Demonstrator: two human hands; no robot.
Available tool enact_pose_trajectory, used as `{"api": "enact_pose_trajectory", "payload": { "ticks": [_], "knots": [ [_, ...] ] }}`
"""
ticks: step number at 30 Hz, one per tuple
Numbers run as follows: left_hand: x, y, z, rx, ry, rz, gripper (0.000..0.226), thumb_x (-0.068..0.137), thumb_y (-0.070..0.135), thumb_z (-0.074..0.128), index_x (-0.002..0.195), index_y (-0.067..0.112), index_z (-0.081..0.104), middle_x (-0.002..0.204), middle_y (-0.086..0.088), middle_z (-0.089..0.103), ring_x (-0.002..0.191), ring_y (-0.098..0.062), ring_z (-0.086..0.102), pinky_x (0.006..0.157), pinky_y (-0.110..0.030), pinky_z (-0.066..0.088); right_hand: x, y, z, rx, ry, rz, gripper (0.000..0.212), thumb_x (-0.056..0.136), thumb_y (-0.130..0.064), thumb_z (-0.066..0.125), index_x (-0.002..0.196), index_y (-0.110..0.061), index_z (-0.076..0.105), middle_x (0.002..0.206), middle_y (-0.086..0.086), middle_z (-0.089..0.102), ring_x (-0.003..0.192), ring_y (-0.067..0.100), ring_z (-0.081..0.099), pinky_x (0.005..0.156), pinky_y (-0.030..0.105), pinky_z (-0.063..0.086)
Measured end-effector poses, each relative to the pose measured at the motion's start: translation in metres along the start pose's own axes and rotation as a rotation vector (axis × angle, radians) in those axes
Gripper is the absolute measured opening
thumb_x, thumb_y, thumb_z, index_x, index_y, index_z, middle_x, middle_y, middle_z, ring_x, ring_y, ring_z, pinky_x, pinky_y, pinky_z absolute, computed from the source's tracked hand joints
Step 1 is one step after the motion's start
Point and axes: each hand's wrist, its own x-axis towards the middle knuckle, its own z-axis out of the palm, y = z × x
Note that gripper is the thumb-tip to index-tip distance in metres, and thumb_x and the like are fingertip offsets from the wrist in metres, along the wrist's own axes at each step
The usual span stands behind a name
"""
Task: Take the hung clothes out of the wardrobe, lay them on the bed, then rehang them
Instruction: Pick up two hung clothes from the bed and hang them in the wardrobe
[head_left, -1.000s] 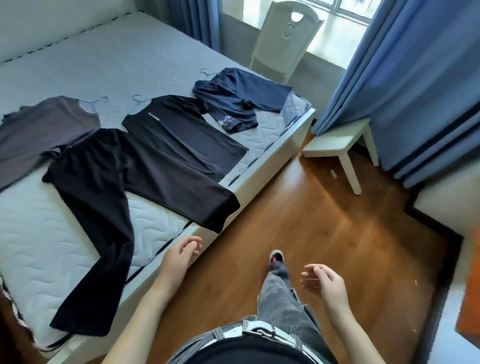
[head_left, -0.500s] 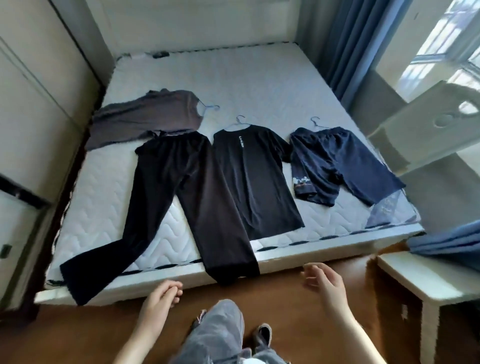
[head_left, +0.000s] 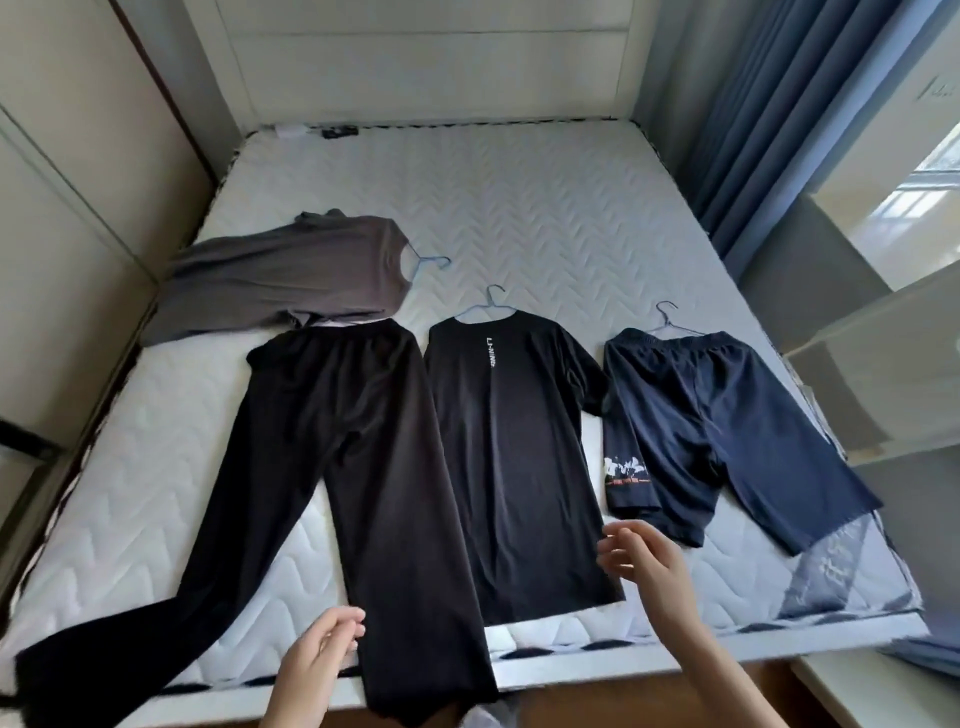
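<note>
I'm looking down over the bed (head_left: 519, 208) with 4 garments laid flat on the quilted mattress. My left hand (head_left: 317, 660) is low at the near edge, forearm rising from the bottom of the view, fingers loosely curled and parted, hovering over the hem of the black trousers (head_left: 343, 467); I can't tell whether the fingertips touch the cloth, and nothing is gripped. My right hand (head_left: 644, 566) reaches further in, palm turned leftward, fingers spread and slightly bent, empty, right at the lower right corner of the black T-shirt (head_left: 509, 457). The navy shorts (head_left: 717, 426) lie just beside it on the right, and the grey top (head_left: 291, 280) sits at the far left, overlapping the trousers' waistband. 3 blue wire hanger hooks stick out from the tops of the grey top, T-shirt and shorts.
</note>
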Motion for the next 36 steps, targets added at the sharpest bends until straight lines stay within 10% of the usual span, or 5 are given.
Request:
{"api": "enact_pose_trajectory", "payload": {
  "ticks": [15,19,30,36],
  "knots": [
    [0.381,0.185,0.161,0.162,-0.054,0.256,0.015,0.094,0.022,0.055,0.098,0.030,0.068,0.102,0.007,0.068,0.096,-0.007,0.062,0.078,-0.015,0.045,0.399,0.032,0.065,-0.193,0.027,-0.085,0.022,0.094,-0.007,0.051,0.087,-0.017,0.069,0.082,0.008,0.071,0.076,0.020,0.067,0.075,0.039,0.055],
    [0.520,0.188,0.207,0.313,0.011,0.396,0.022,0.093,0.018,0.056,0.109,0.032,0.063,0.111,0.013,0.062,0.100,-0.003,0.058,0.093,-0.023,0.048,0.520,0.077,0.080,-0.379,0.061,-0.187,0.018,0.094,-0.012,0.052,0.094,-0.024,0.066,0.087,0.006,0.069,0.069,0.014,0.059,0.061,0.018,0.047],
    [0.732,0.239,0.254,0.763,0.282,0.601,0.056,0.093,0.032,0.051,0.145,0.017,0.036,0.146,-0.003,0.038,0.134,-0.024,0.034,0.109,-0.034,0.030,0.736,0.101,0.097,-0.897,0.051,-0.531,0.045,0.101,-0.027,0.038,0.144,-0.016,0.042,0.148,0.006,0.043,0.136,0.026,0.038,0.110,0.039,0.030],
    [0.767,0.245,0.264,0.930,0.372,0.619,0.038,0.094,0.034,0.047,0.125,0.013,0.053,0.124,-0.010,0.053,0.116,-0.029,0.045,0.095,-0.039,0.040,0.752,0.121,0.093,-0.989,0.069,-0.581,0.059,0.093,-0.050,0.028,0.144,-0.023,0.042,0.151,-0.002,0.039,0.141,0.018,0.029,0.114,0.034,0.022]
  ]
}}
